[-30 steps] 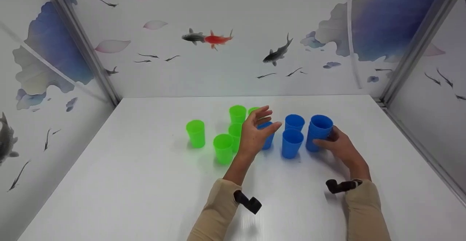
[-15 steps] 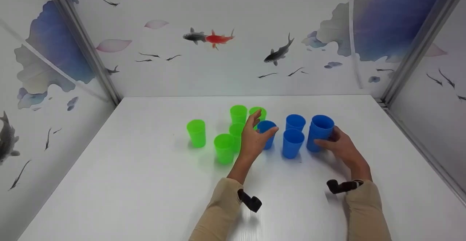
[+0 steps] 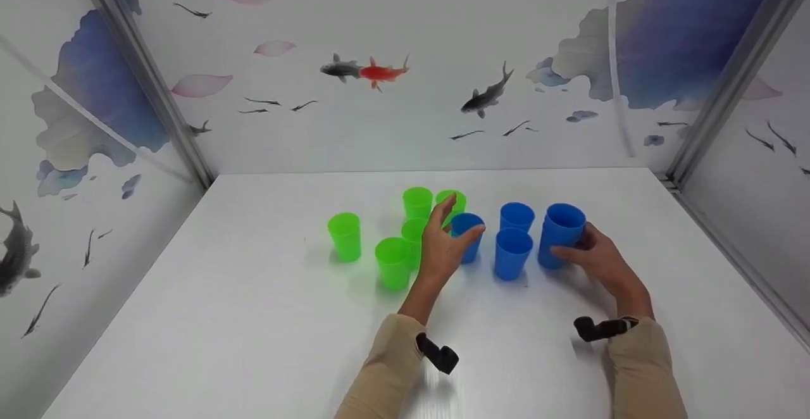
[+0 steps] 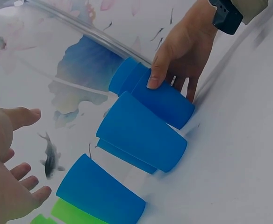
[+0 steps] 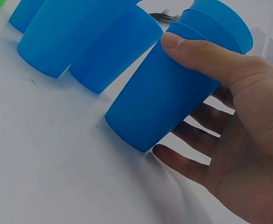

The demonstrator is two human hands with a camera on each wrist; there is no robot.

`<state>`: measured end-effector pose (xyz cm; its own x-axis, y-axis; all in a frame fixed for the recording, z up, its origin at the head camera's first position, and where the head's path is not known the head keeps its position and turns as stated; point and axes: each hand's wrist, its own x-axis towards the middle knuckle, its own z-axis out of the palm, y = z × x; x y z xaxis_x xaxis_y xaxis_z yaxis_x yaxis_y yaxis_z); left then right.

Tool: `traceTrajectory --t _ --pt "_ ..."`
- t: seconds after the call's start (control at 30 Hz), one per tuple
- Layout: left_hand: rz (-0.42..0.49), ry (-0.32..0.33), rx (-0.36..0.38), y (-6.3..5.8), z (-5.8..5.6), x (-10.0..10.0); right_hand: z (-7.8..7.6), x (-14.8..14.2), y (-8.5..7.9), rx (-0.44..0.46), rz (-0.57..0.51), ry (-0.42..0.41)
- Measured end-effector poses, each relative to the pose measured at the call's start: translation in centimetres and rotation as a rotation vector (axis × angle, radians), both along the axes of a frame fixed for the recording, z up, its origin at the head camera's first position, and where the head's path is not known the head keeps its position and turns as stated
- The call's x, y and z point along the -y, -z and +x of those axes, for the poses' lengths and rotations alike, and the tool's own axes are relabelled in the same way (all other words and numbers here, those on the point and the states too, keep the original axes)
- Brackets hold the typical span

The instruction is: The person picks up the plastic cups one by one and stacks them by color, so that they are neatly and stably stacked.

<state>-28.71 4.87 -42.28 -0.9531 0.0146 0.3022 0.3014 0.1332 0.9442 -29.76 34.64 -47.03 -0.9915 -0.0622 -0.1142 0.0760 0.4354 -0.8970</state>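
My right hand (image 3: 598,254) grips a stack of nested blue cups (image 3: 557,245) standing at the right of the group. In the right wrist view the thumb lies across the front of the stack (image 5: 169,84), and several rims show at its top. My left hand (image 3: 441,248) is raised beside a single blue cup (image 3: 471,253), thumb and fingers spread. The left wrist view shows that hand (image 4: 10,172) holding nothing, apart from the cups. Two more blue cups stand between the hands, one in front (image 3: 511,259) and one behind (image 3: 517,215).
Several green cups stand upright to the left: one off alone (image 3: 345,238), one at the front (image 3: 393,267), others behind, partly covered by my left hand. All are on a white table (image 3: 253,318), enclosed by printed wall panels (image 3: 405,134).
My left hand has drawn slightly down and its fingers have turned, showing more of the blue cup and the green cup behind. The right hand keeps its hold on the stack.
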Motion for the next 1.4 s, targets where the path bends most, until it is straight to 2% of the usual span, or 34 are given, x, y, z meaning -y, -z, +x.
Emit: traceTrajectory --t 0.37,0.73,1.0,1.23,1.4 --pt "-0.082 -0.026 0.003 0.6 -0.1 0.2 -0.2 0.3 0.1 -0.017 -0.005 -0.017" --pt "-0.136 -0.056 0.052 1.4 -0.5 -0.3 -0.1 0.2 0.0 -0.014 -0.024 -0.019" --pt "-0.144 -0.062 0.076 2.5 -0.7 -0.8 0.0 0.1 0.0 -0.006 -0.001 -0.012" --pt "-0.108 -0.06 0.13 3.6 -0.8 -1.1 0.3 -0.1 -0.1 0.005 0.015 -0.002" --pt "-0.088 -0.05 0.109 4.1 -0.9 -1.0 0.3 -0.2 0.1 -0.002 0.015 0.003"
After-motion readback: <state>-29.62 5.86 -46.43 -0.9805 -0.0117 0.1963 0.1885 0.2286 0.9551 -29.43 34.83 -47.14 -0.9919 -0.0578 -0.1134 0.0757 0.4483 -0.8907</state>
